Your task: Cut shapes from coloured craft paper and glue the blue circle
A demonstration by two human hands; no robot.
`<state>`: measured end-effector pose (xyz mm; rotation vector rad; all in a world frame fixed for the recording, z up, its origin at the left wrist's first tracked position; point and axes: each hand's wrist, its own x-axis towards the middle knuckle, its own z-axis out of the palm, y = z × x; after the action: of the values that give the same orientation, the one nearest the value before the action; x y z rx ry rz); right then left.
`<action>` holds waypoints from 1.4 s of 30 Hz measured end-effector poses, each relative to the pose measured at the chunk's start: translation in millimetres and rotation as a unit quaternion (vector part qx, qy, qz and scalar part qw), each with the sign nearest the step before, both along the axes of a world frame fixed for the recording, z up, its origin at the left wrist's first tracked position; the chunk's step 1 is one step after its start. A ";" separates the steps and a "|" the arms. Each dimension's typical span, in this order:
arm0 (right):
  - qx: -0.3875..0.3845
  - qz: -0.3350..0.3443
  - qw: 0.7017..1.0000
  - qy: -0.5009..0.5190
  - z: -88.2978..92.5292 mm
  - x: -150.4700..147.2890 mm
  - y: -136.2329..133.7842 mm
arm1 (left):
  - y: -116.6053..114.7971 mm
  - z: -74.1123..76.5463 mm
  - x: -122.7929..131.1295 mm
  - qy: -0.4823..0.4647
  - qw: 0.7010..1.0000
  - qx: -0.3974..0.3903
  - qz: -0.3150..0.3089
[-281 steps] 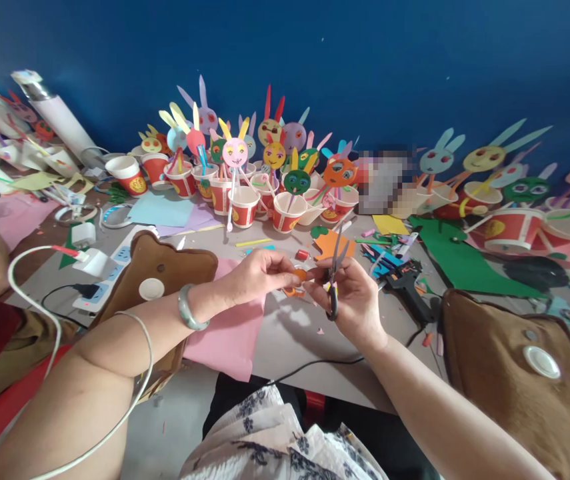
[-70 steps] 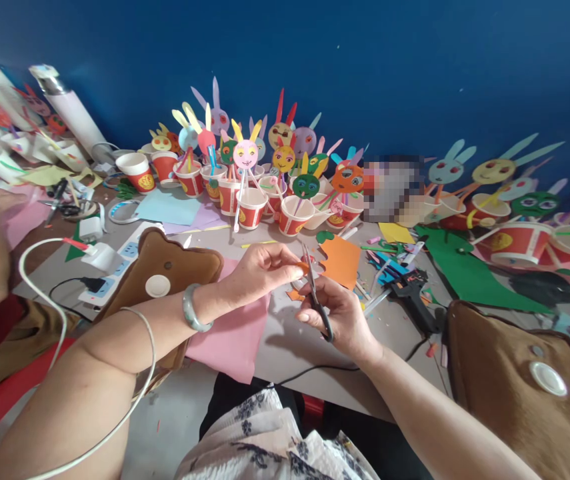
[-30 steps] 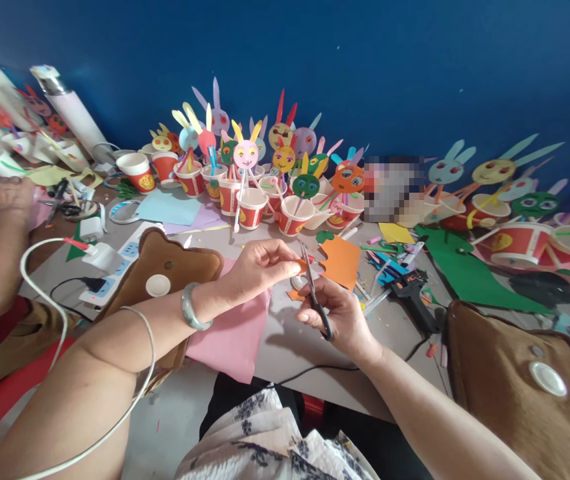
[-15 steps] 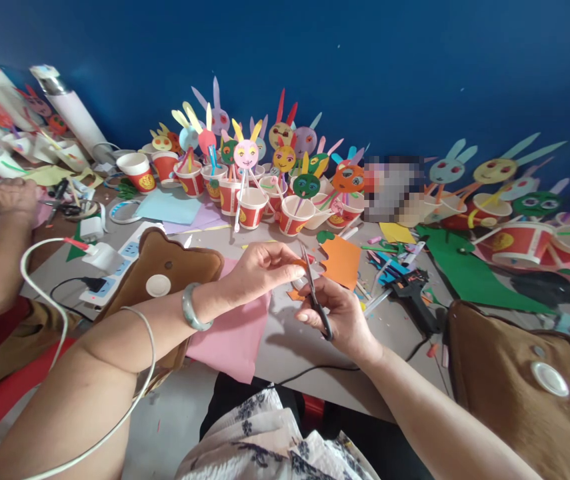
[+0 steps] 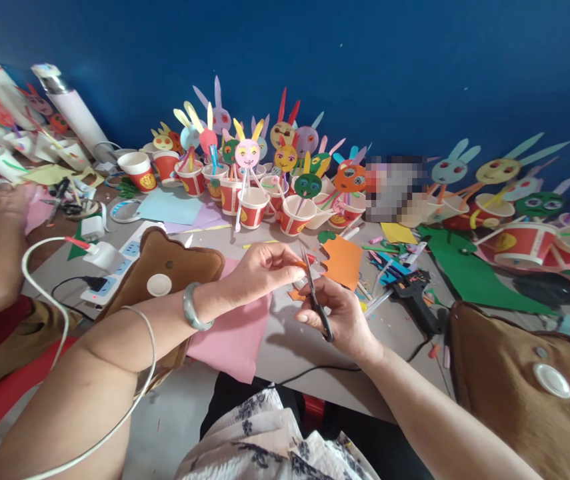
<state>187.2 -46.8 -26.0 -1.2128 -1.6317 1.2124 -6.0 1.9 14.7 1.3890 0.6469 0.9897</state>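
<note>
Pink paper point(image 5: 39, 208) lay at far left, a co-worker's hand point(image 5: 2, 199) on or just above it, couldn't tell which. Next along, a power strip point(image 5: 130, 250) with a white adapter point(image 5: 102, 257) and a black plug point(image 5: 95, 284) in it. White cable point(image 5: 147, 337) crossed my left forearm. Brown pouch point(image 5: 185, 259) sat beside the strip, partly behind that arm; stone-look bangle point(image 5: 197, 307) on the wrist, pink sheet point(image 5: 235, 333) underneath. Behind, red-and-white cups point(image 5: 253, 208) with paper rabbits point(image 5: 247, 153) stood along the blue wall point(image 5: 285, 47).

Centre: my left hand point(image 5: 265, 267) was narrow, thumb and finger pinching a small orange piece point(image 5: 301, 263) above the table. Scissors point(image 5: 319, 307) pointed up and away at its right edge; whether the blades had paper between them, couldn't tell. My right hand point(image 5: 347, 319) was curled around their black handles. Just past them, an orange sheet point(image 5: 343, 263) with a scalloped edge lay flat. Further right: black glue gun point(image 5: 422, 303), green sheet point(image 5: 485, 273), then another brown bag point(image 5: 515, 367) with a white disc point(image 5: 553, 380).
</note>
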 end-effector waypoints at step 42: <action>-0.014 -0.004 0.999 0.032 -3.6 -0.5 0.4 | -0.1 0.6 -1.8 -0.014 1.000 0.013 0.015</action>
<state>186.7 -46.4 -29.6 -1.1848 -1.5668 1.2591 -7.8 1.8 15.3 1.3897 0.6378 1.0433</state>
